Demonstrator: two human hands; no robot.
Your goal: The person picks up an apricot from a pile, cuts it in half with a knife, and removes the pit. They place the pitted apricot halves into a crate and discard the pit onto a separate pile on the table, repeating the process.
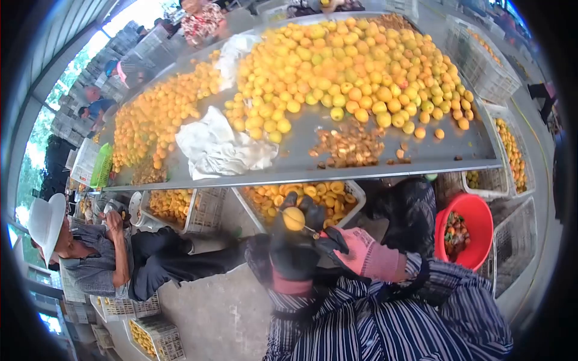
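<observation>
Both my hands wear gloves and meet in front of my body, below the metal table's edge. My left hand (293,240), in a dark glove with a pink cuff, has its fingers around a yellow-orange apricot (294,219). My right hand (355,249), in a pink and black glove, is closed on a thin tool (310,230) whose tip points at the apricot. The handle is hidden in the glove. Just beyond my hands, a crate of split apricots (343,203) stands under the table edge.
The metal table (295,157) holds heaped apricots, a white cloth (211,144) and a pile of pits (349,144). A red bucket (481,231) stands at right beside crates. A person in a white hat (48,225) sits at left, legs stretched toward me.
</observation>
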